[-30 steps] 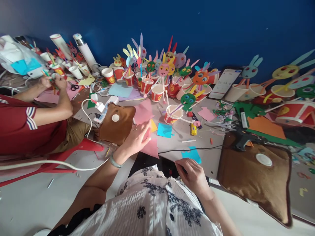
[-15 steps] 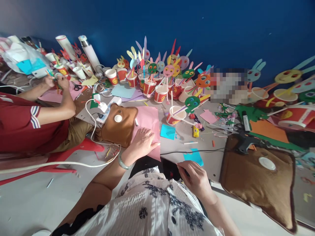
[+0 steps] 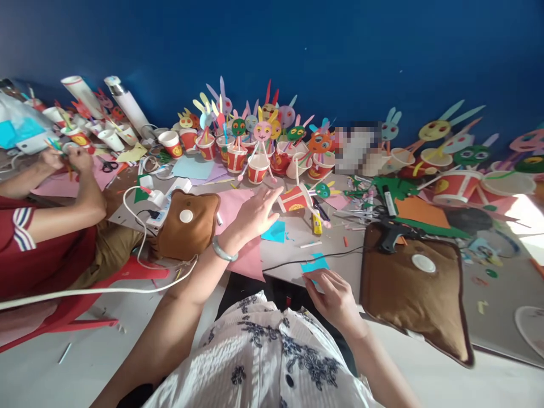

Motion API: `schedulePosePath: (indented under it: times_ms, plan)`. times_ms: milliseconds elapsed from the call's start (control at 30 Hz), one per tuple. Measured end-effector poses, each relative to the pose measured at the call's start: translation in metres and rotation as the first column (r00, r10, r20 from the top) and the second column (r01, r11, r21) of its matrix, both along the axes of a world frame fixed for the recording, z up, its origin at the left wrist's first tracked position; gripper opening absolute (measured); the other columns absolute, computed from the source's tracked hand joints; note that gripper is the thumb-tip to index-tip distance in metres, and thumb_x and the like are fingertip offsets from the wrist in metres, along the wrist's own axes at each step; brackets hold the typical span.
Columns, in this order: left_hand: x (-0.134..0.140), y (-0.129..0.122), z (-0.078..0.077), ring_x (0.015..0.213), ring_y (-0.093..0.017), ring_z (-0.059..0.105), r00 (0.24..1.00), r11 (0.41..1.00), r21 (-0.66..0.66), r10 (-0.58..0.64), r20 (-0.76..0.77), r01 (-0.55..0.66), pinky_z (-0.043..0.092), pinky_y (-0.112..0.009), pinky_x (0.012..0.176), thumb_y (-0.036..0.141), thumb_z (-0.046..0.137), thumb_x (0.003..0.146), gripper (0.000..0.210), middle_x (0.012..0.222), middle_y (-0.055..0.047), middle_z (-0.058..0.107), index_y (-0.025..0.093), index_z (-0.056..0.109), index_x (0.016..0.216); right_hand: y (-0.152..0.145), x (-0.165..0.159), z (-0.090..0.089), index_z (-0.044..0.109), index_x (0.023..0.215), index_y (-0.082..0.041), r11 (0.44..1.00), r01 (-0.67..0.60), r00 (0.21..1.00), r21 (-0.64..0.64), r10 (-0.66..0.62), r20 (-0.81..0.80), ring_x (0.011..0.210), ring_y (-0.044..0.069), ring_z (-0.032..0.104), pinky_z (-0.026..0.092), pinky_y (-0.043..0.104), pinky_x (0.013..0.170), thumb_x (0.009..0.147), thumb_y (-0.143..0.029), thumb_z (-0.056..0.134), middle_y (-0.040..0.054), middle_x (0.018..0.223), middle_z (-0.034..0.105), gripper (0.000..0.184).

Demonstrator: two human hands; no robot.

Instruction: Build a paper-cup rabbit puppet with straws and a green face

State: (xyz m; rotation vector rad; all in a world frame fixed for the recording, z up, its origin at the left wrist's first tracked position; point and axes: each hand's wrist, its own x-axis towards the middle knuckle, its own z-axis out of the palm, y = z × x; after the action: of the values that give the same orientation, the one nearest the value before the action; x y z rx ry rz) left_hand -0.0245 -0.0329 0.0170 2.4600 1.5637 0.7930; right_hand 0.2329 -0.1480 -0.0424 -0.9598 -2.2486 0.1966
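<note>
My left hand (image 3: 258, 214) is stretched forward over pink paper (image 3: 246, 255), palm down with fingers apart. Its fingertips are at the left edge of a red-and-white paper cup (image 3: 296, 199); whether they touch it I cannot tell. That cup lies tipped over, with a green paper face with ears (image 3: 323, 189) at its right side. My right hand (image 3: 334, 293) is at the table's front edge, fingers curled and pressed together, next to a piece of blue paper (image 3: 317, 263). Anything between those fingers is too small to make out.
Several paper cups with rabbit faces (image 3: 257, 169) line the blue wall. A black glue gun (image 3: 390, 237) rests on a brown cushion-like warmer (image 3: 408, 300); another warmer (image 3: 187, 235) lies left by a power strip (image 3: 164, 212). A co-worker's arms (image 3: 72, 207) work at far left.
My left hand has moved forward and right to the cup with the green face. That cup has gone from upright to lying on its side. The view has turned slightly right.
</note>
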Motion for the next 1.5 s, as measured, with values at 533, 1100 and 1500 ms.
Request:
schedulePosePath:
  times_ms: [533,1100,1500]
  plan:
    - [0.086,0.072,0.01,0.134,-0.033,0.054,0.942,0.963,-0.215,-0.219,-0.256,0.165,0.049,-0.044,0.104,0.023,0.05,0.097,0.048,0.154,-0.017,0.043,0.022,0.051,0.145,-0.01,0.003,-0.001,0.059,0.1,-0.021,0.999,0.027,1.0,-0.03,-0.027,0.015,0.071,0.015,0.062,0.049,0.028,0.068,0.093,-0.009,0.06,0.0018,0.077,0.066,0.014]
    - [0.068,0.066,0.0,0.102,-0.026,0.068,0.904,0.963,-0.09,-0.27,-0.332,0.254,0.054,-0.037,0.082,0.003,0.043,0.091,0.031,0.115,-0.015,0.066,0.013,0.062,0.114,-0.011,-0.001,-0.003,0.06,0.1,-0.021,0.999,0.017,0.999,-0.034,-0.016,0.028,0.071,0.016,0.065,0.049,0.029,0.066,0.095,-0.009,0.058,0.0028,0.078,0.068,0.013]
    - [0.038,0.024,0.022,0.081,-0.02,0.068,0.927,0.977,-0.108,-0.211,-0.311,0.186,0.052,-0.033,0.069,0.012,0.041,0.097,0.026,0.109,-0.013,0.063,0.013,0.067,0.099,-0.009,-0.007,-0.005,0.059,0.101,-0.021,0.999,0.004,0.999,-0.051,-0.003,0.033,0.069,0.016,0.062,0.049,0.028,0.066,0.094,-0.009,0.059,0.0019,0.076,0.065,0.013]
